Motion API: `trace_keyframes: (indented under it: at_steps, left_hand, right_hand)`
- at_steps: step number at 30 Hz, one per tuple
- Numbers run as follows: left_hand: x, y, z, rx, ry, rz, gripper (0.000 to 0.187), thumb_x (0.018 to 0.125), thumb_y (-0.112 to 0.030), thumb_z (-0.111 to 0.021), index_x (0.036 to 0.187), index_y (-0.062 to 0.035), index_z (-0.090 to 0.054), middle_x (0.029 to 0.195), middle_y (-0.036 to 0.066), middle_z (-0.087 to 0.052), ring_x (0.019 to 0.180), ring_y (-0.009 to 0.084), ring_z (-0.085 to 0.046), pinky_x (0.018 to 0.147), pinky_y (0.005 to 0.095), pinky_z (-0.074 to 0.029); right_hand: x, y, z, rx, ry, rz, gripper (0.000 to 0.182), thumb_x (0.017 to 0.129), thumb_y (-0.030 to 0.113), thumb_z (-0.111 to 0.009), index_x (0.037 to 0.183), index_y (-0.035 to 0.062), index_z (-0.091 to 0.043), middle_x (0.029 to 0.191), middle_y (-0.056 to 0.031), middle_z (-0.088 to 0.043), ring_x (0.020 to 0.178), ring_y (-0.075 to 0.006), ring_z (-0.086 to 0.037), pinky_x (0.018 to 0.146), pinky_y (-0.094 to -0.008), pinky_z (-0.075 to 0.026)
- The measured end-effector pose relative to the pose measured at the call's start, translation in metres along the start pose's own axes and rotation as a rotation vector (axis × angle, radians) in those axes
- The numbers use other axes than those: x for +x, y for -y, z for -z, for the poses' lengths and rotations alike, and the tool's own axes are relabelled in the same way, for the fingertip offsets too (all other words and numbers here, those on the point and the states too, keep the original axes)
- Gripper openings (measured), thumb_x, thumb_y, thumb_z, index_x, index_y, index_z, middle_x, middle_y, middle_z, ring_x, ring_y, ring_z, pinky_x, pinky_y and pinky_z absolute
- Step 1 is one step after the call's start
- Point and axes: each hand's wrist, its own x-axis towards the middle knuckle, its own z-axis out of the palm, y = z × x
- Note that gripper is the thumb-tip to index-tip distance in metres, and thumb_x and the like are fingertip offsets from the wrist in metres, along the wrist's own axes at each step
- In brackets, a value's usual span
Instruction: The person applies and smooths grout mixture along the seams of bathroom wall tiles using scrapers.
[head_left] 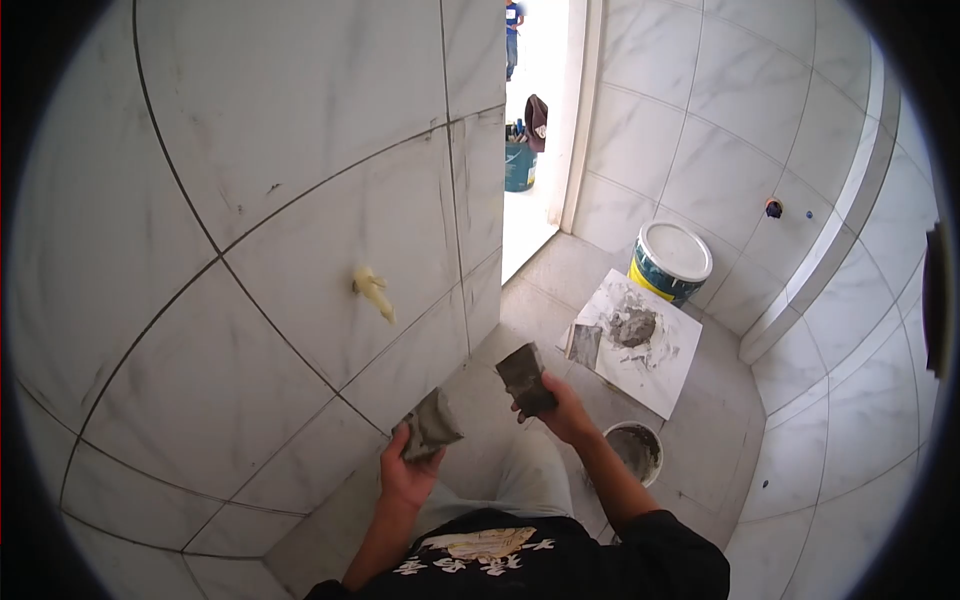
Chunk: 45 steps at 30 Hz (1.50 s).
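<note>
My left hand (pixel 406 478) is closed around the lower edge of a grey, mortar-smeared block (pixel 433 424) that looks like a sponge, close to the tiled wall (pixel 330 270). A darker brown-grey rectangular block (pixel 523 376) is gripped in my right hand (pixel 566 412), with its broad face turned up. The two blocks are apart, both held in front of my body above the floor. Dark joint lines run between the marbled wall tiles, and a pale yellow tap (pixel 374 293) sticks out of the wall above my left hand.
Right of my hands, a loose white tile (pixel 672 375) carries a mound of grey mortar (pixel 632 326) and a flat grey rectangular piece (pixel 584 347). A mortar-stained bucket (pixel 637 452) stands beside my leg. Behind are a lidded tub (pixel 676 252) and a doorway, where a person (pixel 513 35) appears.
</note>
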Motion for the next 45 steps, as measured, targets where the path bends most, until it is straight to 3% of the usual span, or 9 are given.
trace_keyframes:
  at_steps: [6,9,12,24,32,35,37,41,45]
  left_hand:
    - [-0.054,0.022,0.027,0.055,-0.256,0.012,0.031,0.097,-0.028,-0.056,0.121,-0.0084,-0.057,0.117,0.009,-0.066,0.103,0.0245,-0.066,0.080,0.0433,-0.061]
    - [-0.045,0.015,0.006,0.132,-0.196,0.016,0.032,0.097,-0.028,-0.056,0.121,-0.0072,-0.056,0.115,0.010,-0.066,0.101,0.0244,-0.067,0.078,0.0409,-0.062]
    - [0.004,0.000,-0.030,0.184,-0.023,-0.047,0.033,0.097,-0.029,-0.055,0.121,-0.0064,-0.056,0.114,0.010,-0.066,0.100,0.0243,-0.068,0.077,0.0393,-0.063]
    - [-0.007,0.012,-0.015,0.204,-0.094,0.034,0.032,0.098,-0.027,-0.053,0.122,-0.0068,-0.054,0.115,0.011,-0.066,0.101,0.0256,-0.068,0.076,0.0416,-0.063]
    - [-0.023,0.022,-0.005,0.216,-0.160,0.034,0.028,0.096,-0.028,-0.055,0.117,-0.0098,-0.059,0.112,0.008,-0.068,0.099,0.0229,-0.068,0.073,0.0409,-0.062]
    - [-0.023,0.019,-0.002,0.227,-0.175,0.026,0.026,0.096,-0.028,-0.056,0.114,-0.0108,-0.060,0.108,0.007,-0.069,0.094,0.0220,-0.070,0.070,0.0398,-0.062]
    - [-0.021,0.021,-0.007,0.223,-0.185,0.018,0.025,0.096,-0.028,-0.056,0.113,-0.0111,-0.061,0.106,0.007,-0.070,0.092,0.0222,-0.070,0.069,0.0395,-0.062]
    - [-0.031,0.015,-0.001,0.227,-0.217,-0.026,0.024,0.095,-0.028,-0.057,0.112,-0.0116,-0.062,0.105,0.007,-0.070,0.089,0.0229,-0.071,0.068,0.0393,-0.063]
    - [-0.033,0.017,0.005,0.217,-0.262,-0.035,0.025,0.095,-0.030,-0.056,0.111,-0.0119,-0.063,0.104,0.004,-0.071,0.090,0.0209,-0.070,0.066,0.0371,-0.062]
  right_hand:
    - [-0.040,-0.002,-0.007,-0.190,-0.047,0.080,0.057,0.094,0.036,-0.059,0.135,-0.0012,-0.046,0.110,-0.0126,-0.064,0.094,-0.0222,-0.065,0.078,-0.0395,-0.054]
    - [-0.029,0.032,-0.003,-0.693,-0.065,0.032,0.072,0.087,0.030,-0.066,0.144,-0.0036,-0.037,0.120,-0.0132,-0.059,0.102,-0.0190,-0.061,0.081,-0.0352,-0.054]
    - [-0.028,0.049,-0.033,-0.461,0.102,0.283,0.069,0.088,0.024,-0.066,0.146,-0.0008,-0.036,0.117,-0.0138,-0.058,0.102,-0.0194,-0.058,0.082,-0.0348,-0.053]
    - [-0.051,0.017,-0.026,-0.039,0.154,0.197,0.062,0.094,0.038,-0.051,0.138,-0.0037,-0.040,0.117,-0.0141,-0.057,0.098,-0.0201,-0.060,0.073,-0.0338,-0.052]
    - [-0.055,0.020,0.028,0.159,-0.105,0.332,0.049,0.096,0.040,-0.052,0.125,0.0007,-0.050,0.103,-0.0139,-0.064,0.088,-0.0239,-0.065,0.068,-0.0375,-0.054]
    - [-0.012,0.086,0.134,0.403,-0.718,0.458,0.055,0.097,0.051,-0.040,0.120,0.0028,-0.053,0.106,-0.0169,-0.063,0.085,-0.0314,-0.062,0.072,-0.0424,-0.053]
    - [0.012,0.111,0.247,0.525,-0.799,0.345,0.055,0.095,0.054,-0.042,0.124,0.0078,-0.053,0.113,-0.0158,-0.059,0.095,-0.0335,-0.057,0.077,-0.0455,-0.051]
    - [0.010,0.137,0.294,0.452,-0.869,0.237,0.055,0.092,0.056,-0.044,0.130,0.0169,-0.051,0.129,-0.0094,-0.051,0.119,-0.0318,-0.042,0.085,-0.0509,-0.046]
    - [-0.005,0.129,0.252,0.388,-0.826,0.243,0.054,0.092,0.056,-0.047,0.126,0.0153,-0.052,0.124,-0.0099,-0.055,0.104,-0.0285,-0.053,0.074,-0.0442,-0.050]
